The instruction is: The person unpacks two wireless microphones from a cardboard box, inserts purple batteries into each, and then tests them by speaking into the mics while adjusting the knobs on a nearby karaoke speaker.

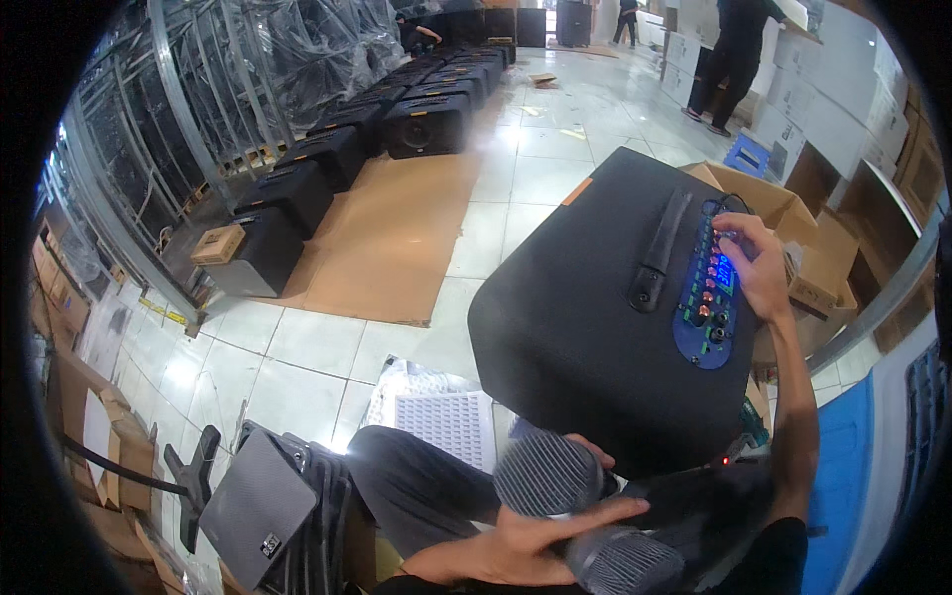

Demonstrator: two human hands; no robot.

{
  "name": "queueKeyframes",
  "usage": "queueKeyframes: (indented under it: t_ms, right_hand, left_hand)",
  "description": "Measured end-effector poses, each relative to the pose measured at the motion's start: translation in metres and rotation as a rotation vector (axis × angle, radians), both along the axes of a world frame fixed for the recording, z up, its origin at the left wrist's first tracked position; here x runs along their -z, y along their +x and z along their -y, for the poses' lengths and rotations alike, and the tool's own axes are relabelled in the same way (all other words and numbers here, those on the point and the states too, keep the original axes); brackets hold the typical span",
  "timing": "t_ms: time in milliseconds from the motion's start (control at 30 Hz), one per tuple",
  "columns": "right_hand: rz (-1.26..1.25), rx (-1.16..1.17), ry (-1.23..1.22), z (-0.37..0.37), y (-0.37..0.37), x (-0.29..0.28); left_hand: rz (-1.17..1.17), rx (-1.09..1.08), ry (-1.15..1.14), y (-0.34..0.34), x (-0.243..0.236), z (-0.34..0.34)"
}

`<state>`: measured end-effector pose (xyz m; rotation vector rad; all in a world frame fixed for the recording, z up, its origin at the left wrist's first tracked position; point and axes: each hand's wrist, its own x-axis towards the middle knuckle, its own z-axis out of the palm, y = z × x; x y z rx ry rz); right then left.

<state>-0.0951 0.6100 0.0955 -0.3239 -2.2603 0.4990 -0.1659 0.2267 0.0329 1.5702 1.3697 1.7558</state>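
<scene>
A large black speaker (575, 307) stands in front of me, a strap handle (662, 248) on its top. Beside the handle lies a blue control panel (714, 347) with several knobs and a lit blue display. My right hand (759, 263) has its thumb and fingers closed on a knob near the panel's far end; the fingers partly cover that knob. Low in the view, over my lap, my left hand (521, 545) grips two microphones together. One microphone's grey mesh head (548, 474) points up, and the other mesh head (627, 563) is lower and to the right.
Rows of black speakers (426, 124) stand on a cardboard sheet (387, 238) at the back left. Stacked grilles (263, 506) are at my left, a printed sheet (446, 421) on the floor. An open carton (783, 203) is behind the speaker. A person (729, 59) stands far right.
</scene>
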Motion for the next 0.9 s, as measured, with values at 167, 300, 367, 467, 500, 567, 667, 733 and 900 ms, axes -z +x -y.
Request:
queueKeyframes:
  t_ms: [167,300,367,467,500,567,667,733,900]
  right_hand:
    - [0.005,-0.041,-0.062,0.001,-0.001,-0.001]
    - [0.023,-0.06,-0.052,-0.001,0.001,-0.002]
    - [0.04,-0.056,-0.059,-0.001,0.001,-0.002]
    - [0.065,-0.045,-0.071,-0.002,0.002,-0.001]
    - [0.067,-0.044,-0.072,-0.002,0.001,-0.001]
    - [0.068,-0.042,-0.07,-0.002,0.001,-0.001]
    - [0.067,-0.039,-0.068,-0.002,0.001,0.0]
    - [0.062,-0.048,-0.076,-0.002,0.001,0.0]
    - [0.054,-0.068,-0.06,-0.004,0.001,0.0]
  left_hand:
    - [0.173,-0.396,-0.366,0.039,0.015,-0.004]
    - [0.223,-0.579,-0.212,0.058,0.017,-0.002]
    - [0.18,-0.563,-0.077,0.058,0.016,-0.004]
    - [0.158,-0.593,0.028,0.057,0.014,-0.006]
    - [0.158,-0.612,0.046,0.057,0.013,-0.005]
    - [0.094,-0.608,-0.11,0.056,0.014,-0.003]
    - [0.084,-0.547,-0.028,0.051,0.018,0.0]
    - [0.109,-0.527,0.055,0.049,0.019,0.0]
    - [0.132,-0.607,0.041,0.054,0.014,-0.005]
